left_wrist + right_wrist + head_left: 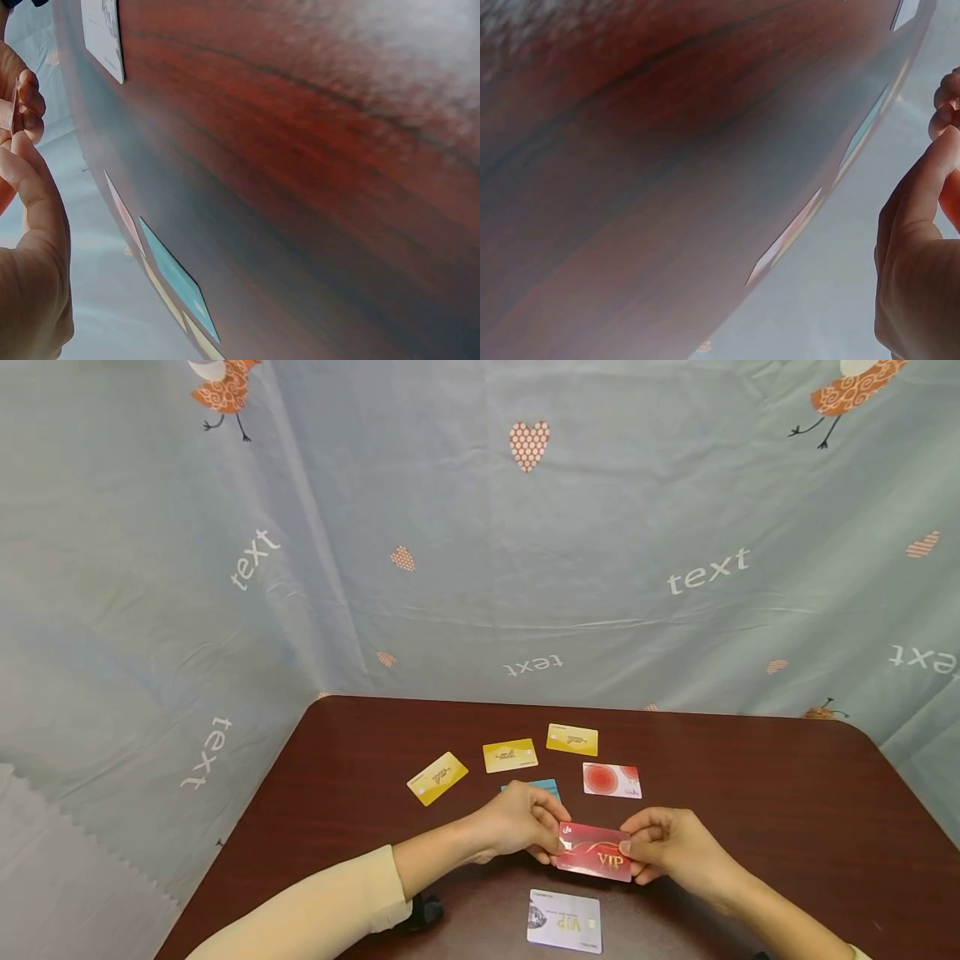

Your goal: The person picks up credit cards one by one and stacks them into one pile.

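Note:
A red card with gold VIP lettering point(594, 852) is held up over the table between both hands. My left hand point(517, 820) pinches its left edge, and my right hand point(678, 847) pinches the right edge, thumb on the printed face. In the left wrist view the card point(15, 109) shows nearly edge-on between the fingertips. Below it on the table lies a silver-white VIP card point(564, 921), its print upside down. Just beyond the left hand is a blue card point(546, 787), partly hidden by that hand. A white card with red circles point(612, 780) lies beyond the right hand.
Three yellow cards lie farther back: a tilted one on the left point(438, 778), a middle one point(511, 756) and a right one point(572, 740). The dark brown table point(787, 802) has rounded back corners. A patterned grey-blue curtain point(600, 527) hangs behind and beside it.

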`<state>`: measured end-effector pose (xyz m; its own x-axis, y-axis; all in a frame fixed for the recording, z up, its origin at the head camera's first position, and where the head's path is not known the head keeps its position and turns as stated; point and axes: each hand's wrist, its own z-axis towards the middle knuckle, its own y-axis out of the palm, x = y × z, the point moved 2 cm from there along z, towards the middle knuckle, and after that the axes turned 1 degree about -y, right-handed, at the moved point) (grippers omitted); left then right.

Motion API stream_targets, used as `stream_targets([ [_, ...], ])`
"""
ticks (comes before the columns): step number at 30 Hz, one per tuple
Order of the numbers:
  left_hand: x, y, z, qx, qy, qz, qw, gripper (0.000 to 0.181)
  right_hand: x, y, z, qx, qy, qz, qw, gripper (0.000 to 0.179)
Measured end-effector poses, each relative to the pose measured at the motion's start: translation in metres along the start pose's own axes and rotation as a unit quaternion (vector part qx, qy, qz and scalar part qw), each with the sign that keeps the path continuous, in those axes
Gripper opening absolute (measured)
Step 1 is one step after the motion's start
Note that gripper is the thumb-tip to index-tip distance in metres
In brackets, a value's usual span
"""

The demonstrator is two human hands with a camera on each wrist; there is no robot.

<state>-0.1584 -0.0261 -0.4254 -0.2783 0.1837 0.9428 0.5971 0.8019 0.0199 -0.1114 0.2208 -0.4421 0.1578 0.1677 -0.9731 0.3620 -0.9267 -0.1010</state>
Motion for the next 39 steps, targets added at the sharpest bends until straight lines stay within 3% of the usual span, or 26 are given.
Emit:
stream_targets([
  [17,-0.012,-0.006,-0.017,0.004,-0.015,-0.009,0.9998,0.027,0.002,0.018,0.000,-0.020,0.019,0.016,0.9995,0.028],
  [39,-0.036,-0.002,-0.039,0.012,-0.036,-0.030,0.9988,0.029,0.012,0.040,-0.007,-0.066,0.048,0.024,0.9964,0.022],
])
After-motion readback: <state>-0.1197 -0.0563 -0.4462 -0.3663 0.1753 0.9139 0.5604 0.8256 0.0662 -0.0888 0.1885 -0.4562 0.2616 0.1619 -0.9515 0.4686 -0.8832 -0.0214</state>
